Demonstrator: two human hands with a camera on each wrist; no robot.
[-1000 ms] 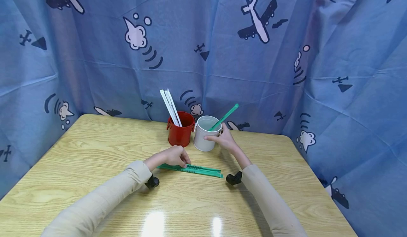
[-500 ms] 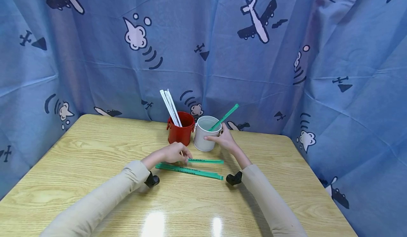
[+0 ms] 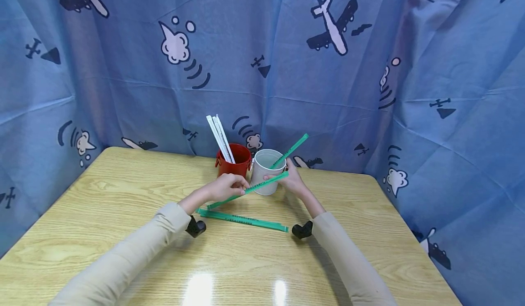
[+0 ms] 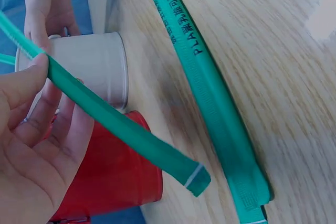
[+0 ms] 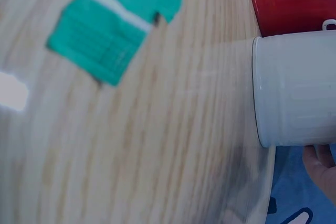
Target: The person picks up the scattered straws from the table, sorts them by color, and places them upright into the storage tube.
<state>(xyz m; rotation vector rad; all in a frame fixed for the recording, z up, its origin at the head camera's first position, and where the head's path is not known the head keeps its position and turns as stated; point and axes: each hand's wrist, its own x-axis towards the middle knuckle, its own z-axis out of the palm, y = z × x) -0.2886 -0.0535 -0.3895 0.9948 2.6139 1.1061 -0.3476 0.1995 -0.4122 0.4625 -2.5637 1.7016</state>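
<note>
My left hand (image 3: 227, 187) pinches a green paper-wrapped straw (image 3: 264, 184) between thumb and fingers, in front of the buckets. The straw is raised and tilted, its right end crossing in front of the white bucket (image 3: 258, 171). In the left wrist view the thumb presses on this wrapped straw (image 4: 121, 124). My right hand (image 3: 293, 180) holds the white bucket at its right side, thumb across the front; the other fingers are mostly hidden. One green wrapped straw (image 3: 293, 147) leans inside that bucket. More green wrapped straws (image 3: 246, 220) lie together on the table, nearer me.
A red bucket (image 3: 231, 173) stands just left of the white one, holding several white wrapped straws (image 3: 221, 139). Both buckets are near the back edge of the wooden table (image 3: 135, 196). A blue patterned curtain (image 3: 229, 69) hangs behind.
My left hand has drawn one green wrapped straw away from the others on the table, then lifted and tilted it toward the white bucket. The right hand stays on the bucket.
</note>
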